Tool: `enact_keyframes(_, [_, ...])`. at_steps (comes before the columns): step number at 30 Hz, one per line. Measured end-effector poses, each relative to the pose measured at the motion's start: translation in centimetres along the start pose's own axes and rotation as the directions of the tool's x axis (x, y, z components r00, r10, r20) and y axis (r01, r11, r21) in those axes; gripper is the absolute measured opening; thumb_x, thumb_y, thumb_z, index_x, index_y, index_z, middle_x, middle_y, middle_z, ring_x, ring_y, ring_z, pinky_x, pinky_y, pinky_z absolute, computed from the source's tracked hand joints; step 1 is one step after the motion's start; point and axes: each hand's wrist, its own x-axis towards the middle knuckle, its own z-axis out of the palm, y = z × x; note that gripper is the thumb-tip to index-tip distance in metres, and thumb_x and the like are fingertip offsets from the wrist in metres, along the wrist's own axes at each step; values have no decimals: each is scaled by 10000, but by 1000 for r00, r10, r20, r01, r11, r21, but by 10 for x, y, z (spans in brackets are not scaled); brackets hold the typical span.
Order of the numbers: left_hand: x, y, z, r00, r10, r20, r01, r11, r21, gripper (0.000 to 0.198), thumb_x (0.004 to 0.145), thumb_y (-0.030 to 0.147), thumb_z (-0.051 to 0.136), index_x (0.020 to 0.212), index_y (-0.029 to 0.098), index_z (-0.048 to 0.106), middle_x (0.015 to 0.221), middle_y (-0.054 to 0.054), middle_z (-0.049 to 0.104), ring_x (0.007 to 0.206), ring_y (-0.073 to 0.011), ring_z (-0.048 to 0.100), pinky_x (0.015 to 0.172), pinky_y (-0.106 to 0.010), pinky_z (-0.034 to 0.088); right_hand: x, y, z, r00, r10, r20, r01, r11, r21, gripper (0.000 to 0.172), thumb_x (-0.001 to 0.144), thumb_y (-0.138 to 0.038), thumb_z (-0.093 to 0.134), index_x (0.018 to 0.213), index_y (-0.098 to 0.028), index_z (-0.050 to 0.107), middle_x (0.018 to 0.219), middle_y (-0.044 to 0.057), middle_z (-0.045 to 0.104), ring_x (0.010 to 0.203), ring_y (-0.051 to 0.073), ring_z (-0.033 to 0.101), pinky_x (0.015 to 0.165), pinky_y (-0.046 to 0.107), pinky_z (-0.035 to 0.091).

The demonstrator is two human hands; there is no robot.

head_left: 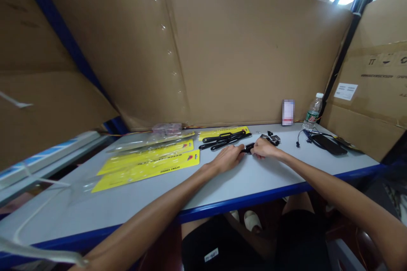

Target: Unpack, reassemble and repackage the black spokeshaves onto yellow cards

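Observation:
Both hands meet over the table around a short black part (pixel 248 148), whose kind I cannot make out. My left hand (pixel 229 157) has its fingers closed at the part's left end. On the other end, my right hand (pixel 263 148) pinches with curled fingers. Just behind my left hand lie several black bar-shaped pieces (pixel 224 139), partly on a yellow card (pixel 203 134). Small black and metallic pieces (pixel 274 137) rest beyond my right hand.
Yellow cards in clear plastic packaging (pixel 149 169) lie at the left. A phone (pixel 288 112) stands at the back, near a plastic bottle (pixel 313 112). A dark flat object with cables (pixel 329 144) lies at the right. Cardboard (pixel 248 51) walls the table's back.

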Motion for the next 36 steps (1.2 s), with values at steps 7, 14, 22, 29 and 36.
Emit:
enact_keyframes(7, [0,1,0,1000,-17,-9,17,1000,-14,291,1040,407,561,1135,149,657,970,-42,696,856,-179,682,834,-388,574,-8,-3,-4,996,-91,17,93,985,-142,291,996,-382,651,1175,-153,669,1133,66,699,924,195,695,796,375,605])
enact_keyframes(14, [1,6,-5,996,-81,26,81,997,11,287,1023,414,597,1087,147,681,1037,-57,712,936,-194,697,880,-414,583,-29,0,1,957,-272,-103,229,923,-308,162,978,-231,647,1087,-132,716,1190,133,716,1201,274,630,1066,487,464])
enact_keyframes(22, [-1,13,-7,989,-143,36,143,990,11,296,1017,418,607,1111,148,682,1096,-71,712,994,-208,694,918,-439,576,-32,20,6,947,-125,-295,61,975,-215,325,1025,-454,584,994,-149,691,948,32,720,850,174,694,815,379,573])
enact_keyframes(29, [-3,14,-6,986,-163,26,162,986,25,309,1027,432,585,1075,145,688,1056,-65,720,979,-206,698,921,-439,569,-31,10,28,886,-79,-456,49,996,-79,257,982,-376,581,843,-210,720,826,50,747,833,209,685,656,275,394])
enact_keyframes(36, [0,11,-4,982,-186,32,185,982,23,344,1049,446,530,1058,146,698,997,-61,732,938,-200,704,902,-422,559,-38,15,43,814,-144,-563,186,982,18,341,848,-102,572,1141,-249,666,920,2,749,852,194,660,690,266,379])
